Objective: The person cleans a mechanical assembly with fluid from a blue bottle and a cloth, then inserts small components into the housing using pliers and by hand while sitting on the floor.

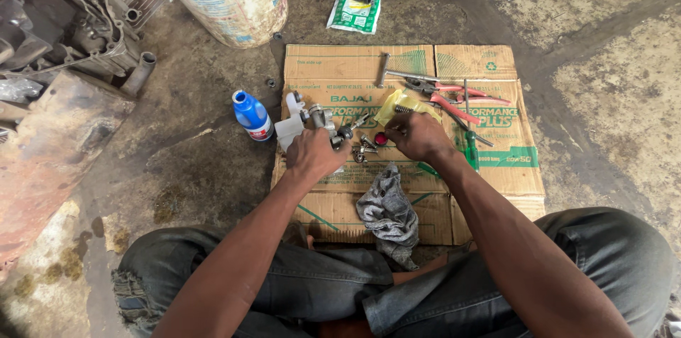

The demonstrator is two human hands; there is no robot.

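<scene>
Your left hand [314, 153] is closed around a small metal-and-white part [312, 119] at mid-frame, which sticks out up and left of your knuckles over the cardboard [496, 175]. Your right hand [418, 136] pinches a yellow bag [401, 104] just above it. Pliers [454, 97] lie to the right, a rag [389, 210] below.
</scene>
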